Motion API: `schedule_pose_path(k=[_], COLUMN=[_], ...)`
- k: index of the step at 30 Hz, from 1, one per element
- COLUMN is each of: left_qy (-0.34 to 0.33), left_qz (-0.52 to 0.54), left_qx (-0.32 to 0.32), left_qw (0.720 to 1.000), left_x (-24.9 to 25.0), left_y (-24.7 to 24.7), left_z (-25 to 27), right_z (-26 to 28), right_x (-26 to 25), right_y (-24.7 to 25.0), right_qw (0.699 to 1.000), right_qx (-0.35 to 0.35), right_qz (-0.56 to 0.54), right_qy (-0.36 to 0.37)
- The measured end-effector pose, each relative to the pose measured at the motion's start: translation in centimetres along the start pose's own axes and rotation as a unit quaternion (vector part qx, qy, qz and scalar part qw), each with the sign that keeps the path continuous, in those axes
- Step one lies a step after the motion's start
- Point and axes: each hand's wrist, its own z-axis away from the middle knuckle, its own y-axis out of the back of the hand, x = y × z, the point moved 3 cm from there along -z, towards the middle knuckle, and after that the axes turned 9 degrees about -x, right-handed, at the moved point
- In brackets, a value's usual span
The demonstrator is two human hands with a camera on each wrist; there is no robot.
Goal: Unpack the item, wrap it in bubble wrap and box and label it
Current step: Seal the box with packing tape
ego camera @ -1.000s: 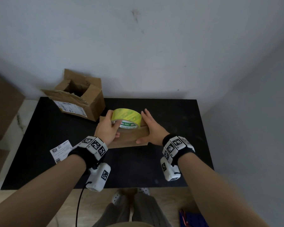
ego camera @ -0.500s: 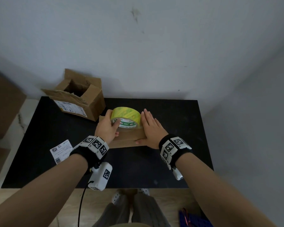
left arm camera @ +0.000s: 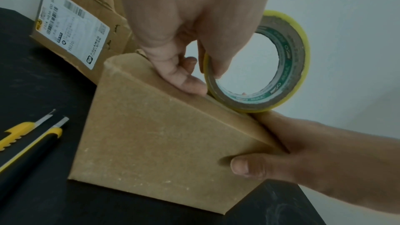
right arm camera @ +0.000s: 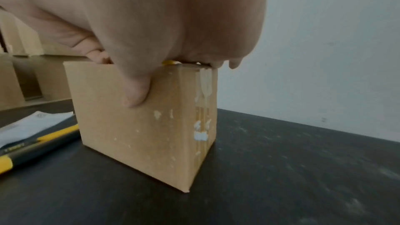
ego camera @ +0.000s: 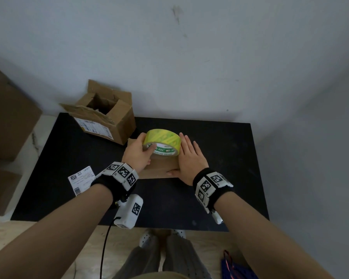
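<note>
A small closed cardboard box (ego camera: 159,171) stands mid-table. On its top sits a yellow-green tape roll (ego camera: 162,142), standing on edge. My left hand (ego camera: 147,142) grips the roll, thumb inside the core and fingers over the rim; the left wrist view shows the roll (left arm camera: 281,61) touching the box's top edge (left arm camera: 162,134). My right hand (ego camera: 186,152) lies flat on the right part of the box top, fingers straight beside the roll, with the thumb (right arm camera: 136,91) pressed on the front face. A loose shipping label (ego camera: 82,179) lies at the left.
An opened, torn cardboard box (ego camera: 107,117) stands at the table's back left. A yellow-and-black utility knife (left arm camera: 36,141) lies left of the small box. The black table (ego camera: 220,178) meets the wall. Larger cartons (ego camera: 6,121) stand off to the left.
My right hand has moved from the box's right side onto its top, beside the roll. The left hand keeps its grip on the roll.
</note>
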Motion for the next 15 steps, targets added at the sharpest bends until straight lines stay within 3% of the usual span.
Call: schedule_pose_path(k=[5,9,12,15], left_qy=[-0.016,-0.015,-0.012,0.001], left_qz=[-0.048,-0.018,0.010,-0.029], left_qx=[0.006,0.002,0.026,0.052], left_qw=[0.999,1.000,1.000,0.998], left_x=[-0.3,0.2,-0.5,-2.2], left_y=[-0.3,0.0,1.6,4.0], left_z=[0.3,0.4,0.6,1.4], right_z=[0.3,0.2,0.1,0.3], right_x=[-0.9,-0.8,-0.9,-1.0], right_y=[-0.4,-0.2,0.3,0.4], right_qw=[0.998,0.999,0.999,0.999], right_qx=[0.017,0.006,0.003,0.006], right_qz=[-0.054,-0.030,-0.033,-0.037], right_qy=[-0.014,-0.019,-0.019,-0.018])
